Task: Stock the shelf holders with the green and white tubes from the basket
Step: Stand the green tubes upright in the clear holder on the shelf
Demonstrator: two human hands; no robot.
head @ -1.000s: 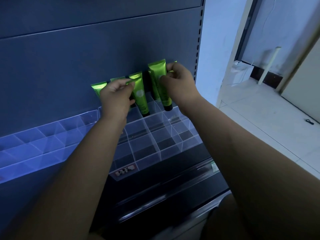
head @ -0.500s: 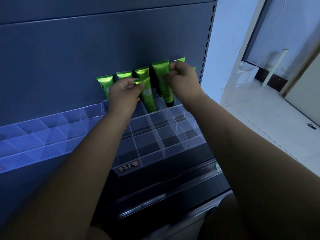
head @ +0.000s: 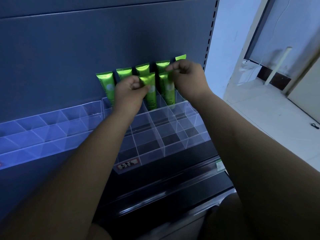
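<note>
— Hands first: what is the state of each?
— My left hand [head: 129, 91] pinches the left front tube [head: 150, 94] at its upper left edge, thumb against curled fingers. My right hand [head: 189, 79] has its fingers curled at the top right corner of the right front tube [head: 167, 90]. Whether they actually close on it, I cannot tell.
— Where are those two tubes?
— Both stand upright, crimped end up, in the clear holder [head: 152, 153]. They are in the second row from the far side, in neighbouring compartments, side by side.
— And the far row?
— Five far-row tubes [head: 105, 84], all green, stand upright against the shelf back panel [head: 86, 49]. The two front tubes stand just on the near side of the third and fourth, counting from the left. The fifth, at the far right, is partly hidden behind my right hand.
— What else is there?
— A second holder [head: 43, 125], also clear and divided, adjoins the clear holder on the left. A red-bordered label [head: 128, 166] is fixed to the near wall of the clear holder. A green tag [head: 220, 166] sits on the shelf rail lower right. The tiled floor [head: 268, 118] lies to the right of the shelving.
</note>
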